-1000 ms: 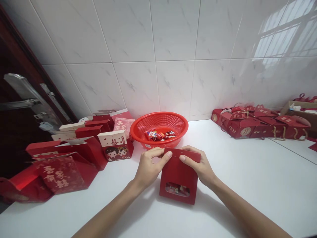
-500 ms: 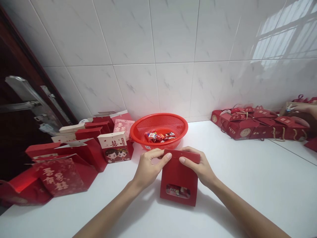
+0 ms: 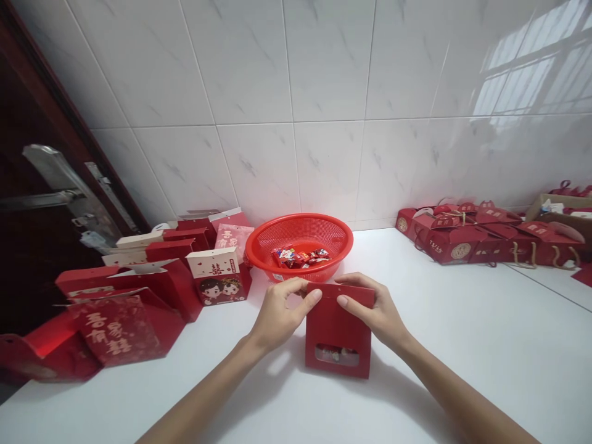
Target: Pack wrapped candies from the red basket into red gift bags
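Observation:
Between my hands is a red paper gift box (image 3: 338,324) with a flat folded top and a small clear window near its base, through which wrapped pieces show. My left hand (image 3: 285,310) pinches the top left corner, thumb on the near face and fingers behind. On the top right side my right hand (image 3: 375,308) grips the same way, its fingers mostly hidden behind the box. Just beyond stands a red plastic basket (image 3: 259,259) with wrapped candies (image 3: 300,256) in it.
Several red and cream gift boxes (image 3: 217,277) crowd the left side of the white table (image 3: 462,357). Handled red boxes (image 3: 481,237) stand in rows at the back right, near a cardboard carton (image 3: 550,209). A tiled wall (image 3: 324,166) runs behind; a dark door (image 3: 28,246) is at left.
The gift box's lower end has shifted slightly up and right, while both hands keep their hold on its top. Another person's hand at the far right has left the view.

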A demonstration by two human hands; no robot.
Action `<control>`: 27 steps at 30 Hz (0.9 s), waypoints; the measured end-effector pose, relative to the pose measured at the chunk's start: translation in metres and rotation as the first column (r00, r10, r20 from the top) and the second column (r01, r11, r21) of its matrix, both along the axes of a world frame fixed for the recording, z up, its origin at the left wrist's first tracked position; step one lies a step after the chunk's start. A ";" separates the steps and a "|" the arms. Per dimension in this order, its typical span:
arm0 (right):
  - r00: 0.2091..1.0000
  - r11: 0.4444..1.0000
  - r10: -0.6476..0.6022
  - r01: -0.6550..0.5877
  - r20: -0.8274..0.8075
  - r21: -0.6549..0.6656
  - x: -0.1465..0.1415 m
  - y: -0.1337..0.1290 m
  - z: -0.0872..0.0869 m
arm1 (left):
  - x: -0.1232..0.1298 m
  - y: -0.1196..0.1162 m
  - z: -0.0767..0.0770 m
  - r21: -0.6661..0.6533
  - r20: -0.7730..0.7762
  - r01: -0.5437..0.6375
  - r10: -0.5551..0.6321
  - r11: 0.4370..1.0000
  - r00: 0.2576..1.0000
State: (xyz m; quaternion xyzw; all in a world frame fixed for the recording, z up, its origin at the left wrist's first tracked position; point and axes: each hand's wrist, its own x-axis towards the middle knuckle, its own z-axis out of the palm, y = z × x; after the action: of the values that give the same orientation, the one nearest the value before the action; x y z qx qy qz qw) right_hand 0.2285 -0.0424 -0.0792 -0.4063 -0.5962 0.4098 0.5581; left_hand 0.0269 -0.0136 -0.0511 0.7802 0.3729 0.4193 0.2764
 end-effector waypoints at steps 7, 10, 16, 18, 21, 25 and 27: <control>1.000 1.000 0.002 -0.003 0.024 0.016 0.002 -0.001 0.001 | -0.001 0.001 0.001 -0.032 0.016 0.030 -0.029 0.999 0.999; 0.999 0.999 -0.006 0.004 0.039 0.041 0.003 0.000 0.000 | -0.002 0.002 0.001 -0.008 0.007 0.012 -0.012 1.000 1.000; 0.992 0.992 -0.043 0.028 0.120 0.126 0.005 0.001 -0.002 | -0.003 0.004 0.000 0.059 0.009 -0.037 0.037 0.998 0.999; 0.986 0.985 -0.065 0.038 0.154 0.171 0.005 0.002 -0.002 | -0.003 0.004 -0.001 0.075 0.010 -0.046 0.046 0.996 0.999; 0.980 0.976 -0.084 0.044 0.183 0.213 0.005 0.003 -0.001 | -0.003 0.004 -0.001 0.074 0.004 -0.045 0.045 0.996 0.999; 0.978 0.976 -0.087 0.044 0.192 0.214 0.005 0.002 -0.001 | -0.003 0.004 -0.001 0.076 0.006 -0.042 0.042 0.996 0.999; 0.979 0.979 -0.074 0.035 0.190 0.202 0.006 0.002 -0.002 | -0.003 0.004 -0.001 0.086 0.002 -0.037 0.036 0.996 0.999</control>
State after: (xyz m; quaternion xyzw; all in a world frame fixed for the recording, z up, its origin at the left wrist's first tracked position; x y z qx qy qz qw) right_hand 0.2341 -0.0404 -0.0811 -0.4037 -0.6748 0.2908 0.5452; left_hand 0.0237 -0.0093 -0.0520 0.7844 0.3687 0.4401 0.2349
